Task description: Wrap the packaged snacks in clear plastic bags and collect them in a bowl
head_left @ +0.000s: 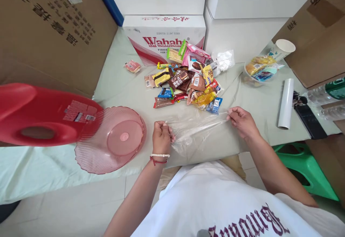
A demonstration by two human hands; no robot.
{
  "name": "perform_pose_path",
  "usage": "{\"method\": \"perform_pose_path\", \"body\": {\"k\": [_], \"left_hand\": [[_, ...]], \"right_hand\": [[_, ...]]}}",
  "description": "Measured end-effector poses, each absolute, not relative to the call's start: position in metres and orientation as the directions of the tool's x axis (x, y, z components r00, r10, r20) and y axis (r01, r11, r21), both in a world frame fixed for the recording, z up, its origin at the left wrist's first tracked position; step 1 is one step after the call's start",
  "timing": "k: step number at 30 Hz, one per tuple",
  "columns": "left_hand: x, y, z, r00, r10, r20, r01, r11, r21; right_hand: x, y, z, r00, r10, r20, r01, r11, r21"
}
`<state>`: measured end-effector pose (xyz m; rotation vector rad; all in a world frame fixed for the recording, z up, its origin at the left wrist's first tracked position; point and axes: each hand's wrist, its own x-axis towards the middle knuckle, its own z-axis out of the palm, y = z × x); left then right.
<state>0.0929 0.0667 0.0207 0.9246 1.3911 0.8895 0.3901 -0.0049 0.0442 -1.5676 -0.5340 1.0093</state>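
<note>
Bag [195,133]: clear thin plastic, wrinkled, looks empty, stretched sideways between left hand [162,134] and right hand [242,122], pinched at both ends. Snacks [181,79]: small, multicolored wrappers, loose overlapping pile, just beyond both hands, mostly between them.

The tabletop [115,80], under a pale green cloth, bears a heap of snacks [185,80], a pink bowl [124,136], a tub [256,78], a paper cup [282,50], a white roll [285,104], keys [299,99] and a Wahaha box [164,37].
</note>
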Motion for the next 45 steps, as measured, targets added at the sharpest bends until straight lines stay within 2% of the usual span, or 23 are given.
{"method": "perform_pose_path", "body": {"k": [2,5,8,10,14,18,21,25,27,29,31,33,35,38,41,43,45], "left_hand": [[0.096,0.068,0.016,0.019,0.876,-0.482,-0.011,0.483,0.876],[0.101,0.065,0.013,0.017,0.846,-0.532,-0.069,0.532,0.844],[0.109,0.057,0.012,-0.042,0.860,-0.508,-0.119,0.501,0.857],[0.115,0.051,0.012,-0.084,0.869,-0.488,-0.146,0.474,0.868],[0.117,0.047,0.011,-0.124,0.887,-0.444,-0.092,0.436,0.895],[0.101,0.056,0.009,-0.161,0.949,-0.271,0.200,0.301,0.932],[0.088,0.065,0.005,-0.132,0.981,-0.144,0.412,0.187,0.892],[0.085,0.061,0.009,-0.138,0.990,0.030,0.574,0.055,0.817],[0.089,0.051,0.019,-0.145,0.966,0.212,0.626,-0.077,0.776],[0.094,0.038,0.031,-0.015,0.906,0.423,0.668,-0.305,0.679],[0.098,0.027,0.039,0.243,0.812,0.530,0.632,-0.547,0.549],[0.101,0.020,0.037,0.486,0.723,0.492,0.574,-0.688,0.444],[0.099,0.017,0.026,0.620,0.694,0.366,0.602,-0.720,0.347],[0.087,0.017,0.005,0.672,0.722,0.166,0.690,-0.691,0.213],[0.072,0.015,-0.007,0.687,0.723,0.077,0.707,-0.689,0.157],[0.066,0.013,-0.008,0.701,0.710,0.061,0.699,-0.702,0.141],[0.064,0.010,-0.006,0.707,0.705,0.056,0.694,-0.707,0.136]], "right_hand": [[0.402,0.007,0.047,0.542,0.791,-0.283,-0.142,-0.246,-0.959],[0.402,0.014,0.054,0.468,0.815,-0.342,-0.224,-0.265,-0.938],[0.383,0.006,0.055,0.335,0.835,-0.437,-0.343,-0.325,-0.882],[0.366,-0.004,0.048,0.308,0.830,-0.466,-0.365,-0.349,-0.863],[0.353,-0.019,0.032,0.353,0.829,-0.434,-0.261,-0.358,-0.897],[0.378,-0.027,0.036,0.291,0.874,-0.390,-0.104,-0.377,-0.921],[0.400,-0.034,0.044,0.203,0.896,-0.395,-0.028,-0.398,-0.917],[0.411,-0.045,0.042,0.193,0.901,-0.388,0.071,-0.407,-0.911],[0.409,-0.048,0.038,0.204,0.904,-0.375,0.130,-0.405,-0.905],[0.403,-0.050,0.035,0.189,0.911,-0.366,0.185,-0.400,-0.898],[0.397,-0.052,0.034,0.158,0.918,-0.363,0.232,-0.392,-0.890],[0.392,-0.054,0.034,0.129,0.920,-0.371,0.265,-0.392,-0.881],[0.391,-0.058,0.033,0.116,0.917,-0.381,0.295,-0.398,-0.868],[0.402,-0.069,0.032,0.086,0.902,-0.423,0.360,-0.424,-0.831],[0.424,-0.074,0.039,0.046,0.881,-0.470,0.480,-0.432,-0.764],[0.438,-0.064,0.051,0.110,0.904,-0.414,0.592,-0.394,-0.703],[0.446,-0.041,0.067,0.217,0.938,-0.270,0.691,-0.343,-0.636]]}}
